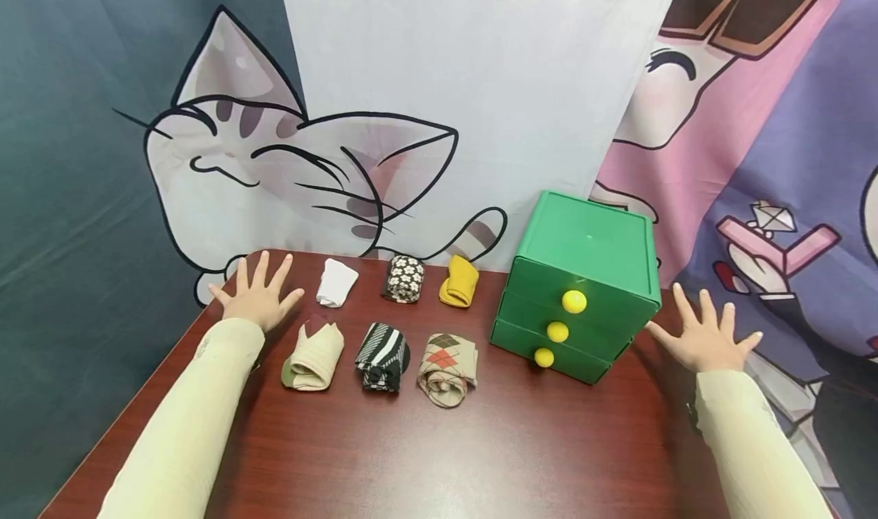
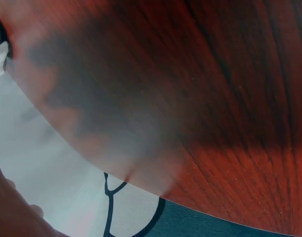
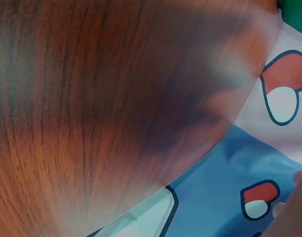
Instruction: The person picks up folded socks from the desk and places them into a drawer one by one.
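Note:
My left hand [image 1: 257,298] is spread, fingers straight, above the table's left side, holding nothing. Nearest to it are a white rolled sock [image 1: 337,283] and a cream rolled sock [image 1: 315,357] with green and dark red parts. Further right lie a black floral sock [image 1: 403,279], a yellow sock [image 1: 459,281], a black-and-white striped sock [image 1: 382,357] and a beige argyle sock [image 1: 447,368], all folded or rolled. On the right, my right hand [image 1: 706,337] is spread and bare beside a green drawer box [image 1: 586,245] with yellow knobs. Each wrist view shows only a hand's edge and shadow.
The dark red wooden table [image 1: 439,466] carries everything. Its back edge meets a printed cloth [image 1: 480,69] with a cartoon cat, hanging behind. The drawer box's three drawers appear closed, their round yellow knobs [image 1: 574,301] facing the front.

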Tool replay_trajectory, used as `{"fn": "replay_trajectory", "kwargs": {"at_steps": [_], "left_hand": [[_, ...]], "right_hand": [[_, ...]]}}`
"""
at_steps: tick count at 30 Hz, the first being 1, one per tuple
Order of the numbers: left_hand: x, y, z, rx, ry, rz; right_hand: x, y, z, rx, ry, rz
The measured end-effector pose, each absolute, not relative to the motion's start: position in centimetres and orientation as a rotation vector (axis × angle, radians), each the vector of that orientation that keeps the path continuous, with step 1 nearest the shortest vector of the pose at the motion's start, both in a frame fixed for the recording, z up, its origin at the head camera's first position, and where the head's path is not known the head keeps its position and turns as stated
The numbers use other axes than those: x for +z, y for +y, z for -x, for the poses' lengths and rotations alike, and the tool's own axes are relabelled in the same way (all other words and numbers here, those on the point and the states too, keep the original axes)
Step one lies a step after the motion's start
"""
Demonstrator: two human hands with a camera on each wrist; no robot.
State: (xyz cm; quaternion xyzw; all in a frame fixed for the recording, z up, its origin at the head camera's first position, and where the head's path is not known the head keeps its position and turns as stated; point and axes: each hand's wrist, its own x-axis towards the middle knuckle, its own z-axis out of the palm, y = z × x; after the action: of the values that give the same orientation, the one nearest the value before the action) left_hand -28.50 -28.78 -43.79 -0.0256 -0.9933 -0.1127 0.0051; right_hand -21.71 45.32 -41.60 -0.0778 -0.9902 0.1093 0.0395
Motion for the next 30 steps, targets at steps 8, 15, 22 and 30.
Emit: {"fn": "replay_trajectory", "kwargs": {"at_steps": [8,15,22,30], "left_hand": [[-43.6,-28.6,28.2,-0.38,-3.14,0.071],[-43.5,-29.5,28.2,-0.367,-3.118,0.075],[-43.2,-29.5,28.4,-0.375,-3.111,0.076],[-43.2,-29.4,27.9,-0.37,-3.116,0.081]], "right_hand": [[-41.2,45.4,21.2,0.335,-3.035,0.244],[-41.2,44.6,20.9,0.326,-3.03,0.219],[-41.4,44.3,21.1,0.334,-3.006,0.169],[-41.2,44.3,20.4,0.34,-2.996,0.156]]}}
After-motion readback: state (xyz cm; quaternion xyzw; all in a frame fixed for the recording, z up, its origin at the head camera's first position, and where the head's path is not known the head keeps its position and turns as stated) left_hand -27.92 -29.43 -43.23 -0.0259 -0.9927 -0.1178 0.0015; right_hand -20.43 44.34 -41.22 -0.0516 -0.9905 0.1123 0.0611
